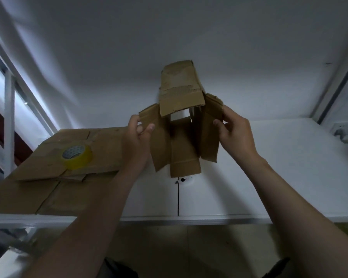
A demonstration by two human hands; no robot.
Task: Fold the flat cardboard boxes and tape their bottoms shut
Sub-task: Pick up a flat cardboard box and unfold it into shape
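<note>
One cardboard box (180, 133) is held up in the air by two hands, one at each side, above the white table (269, 177). Its open end faces the camera, and four flaps stand out from it: a far flap (181, 89) rising above the two grips, a near flap (185, 163) hanging down between them, a left flap (156, 141) and a right flap (209, 137). The left hand (137, 137) pinches the left flap near its upper edge, with the thumb on the facing side and the other fingers curled behind it. The right hand (235, 131) pinches the right flap in the same way, thumb in front and fingers tucked behind (how many of them touch the card cannot be told). Between the two grips, a small gap in the box's middle shows the pale wall behind.

Below and outward of the left hand, flat cardboard boxes (38, 189) lie stacked on the table. At least two layers show, but the exact count is not clear. One roll of tape (77, 155), yellowish, lies flat on the top sheet, well apart from the left hand. Outward of the right hand, one wall socket (346, 129) sits by the table's far edge
</note>
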